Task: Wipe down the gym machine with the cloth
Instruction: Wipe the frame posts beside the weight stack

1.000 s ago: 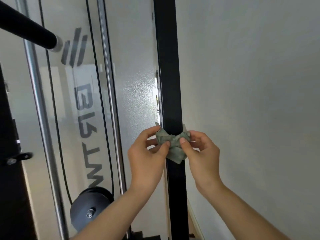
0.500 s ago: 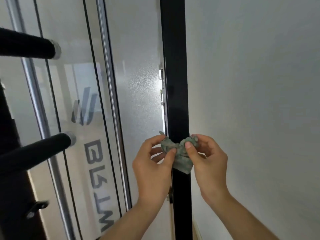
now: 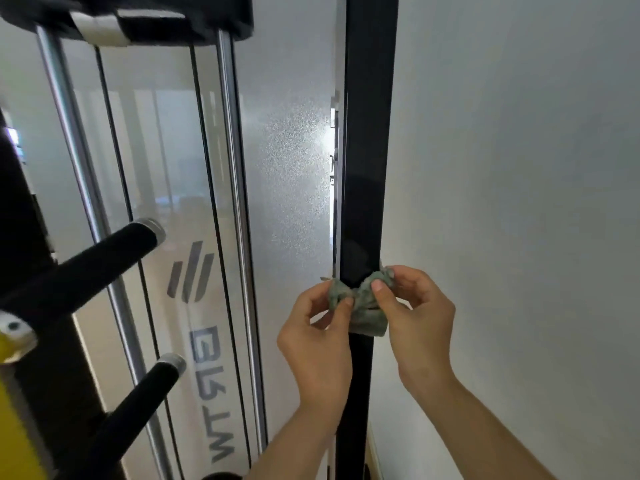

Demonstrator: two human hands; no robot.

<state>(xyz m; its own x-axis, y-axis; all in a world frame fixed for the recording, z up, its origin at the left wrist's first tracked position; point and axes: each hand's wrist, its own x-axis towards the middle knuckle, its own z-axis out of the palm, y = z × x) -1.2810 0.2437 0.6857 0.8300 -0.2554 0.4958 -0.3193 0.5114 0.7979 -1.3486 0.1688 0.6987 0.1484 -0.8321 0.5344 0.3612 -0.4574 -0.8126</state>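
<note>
A small grey-green cloth (image 3: 367, 311) is wrapped around the black upright post (image 3: 369, 150) of the gym machine, a little below the middle of the view. My left hand (image 3: 320, 337) pinches the cloth's left end between thumb and fingers. My right hand (image 3: 417, 317) pinches its right end the same way. The cloth is bunched against the post's front face, and the part behind the post is hidden.
Left of the post stand a frosted panel (image 3: 287, 168) with a logo, chrome guide rods (image 3: 239, 220) and thin black cables (image 3: 207, 202). Two black padded pegs (image 3: 97, 265) jut out at the left. A white wall (image 3: 519, 168) lies close on the right.
Both hands and the cloth have slid up the post, and the view has tilted upward: the pegs and logo sit lower, and the machine's top frame has come into sight.
</note>
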